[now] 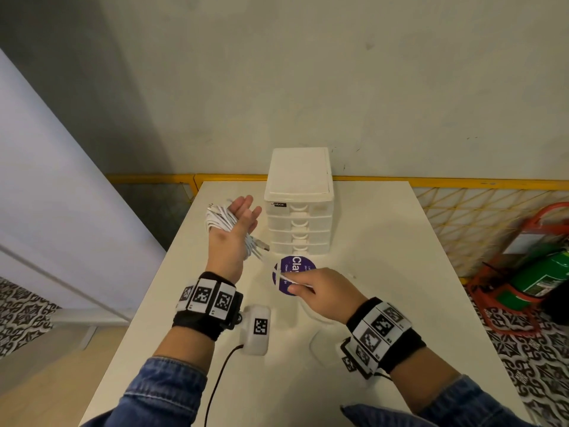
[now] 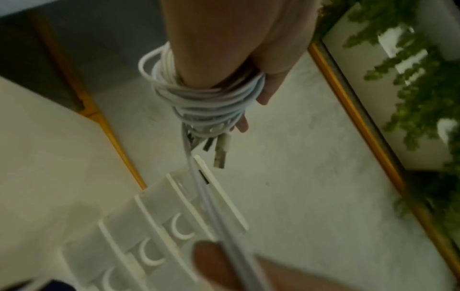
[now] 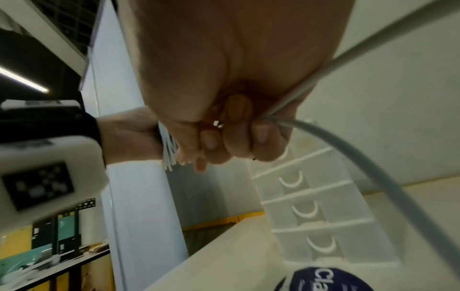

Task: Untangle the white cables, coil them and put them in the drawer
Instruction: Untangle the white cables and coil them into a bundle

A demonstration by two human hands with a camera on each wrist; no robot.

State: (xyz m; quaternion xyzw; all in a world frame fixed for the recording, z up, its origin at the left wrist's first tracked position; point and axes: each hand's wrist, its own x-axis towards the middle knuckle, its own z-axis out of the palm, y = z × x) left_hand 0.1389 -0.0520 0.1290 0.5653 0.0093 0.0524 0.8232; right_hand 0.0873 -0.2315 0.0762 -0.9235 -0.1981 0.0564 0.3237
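White cables (image 1: 222, 221) are wound in a coil around my left hand (image 1: 238, 221), whose fingers are held out straight, just left of the drawer unit. In the left wrist view the coil (image 2: 206, 96) circles the palm, with USB plugs (image 2: 220, 155) dangling from it. From the coil, strands run down to my right hand (image 1: 311, 288), which pinches the cable (image 1: 284, 277) between thumb and fingers above a purple round label. The right wrist view shows the curled fingers (image 3: 234, 137) holding the cable (image 3: 348, 149). The white drawer unit (image 1: 300, 208) stands at the table's back with all its drawers closed.
A purple round label (image 1: 292, 266) lies on the white table (image 1: 385, 272) in front of the drawers. The table's left edge runs close to my left arm. A yellow mesh fence (image 1: 480, 204) and a green extinguisher (image 1: 535, 278) are to the right, off the table.
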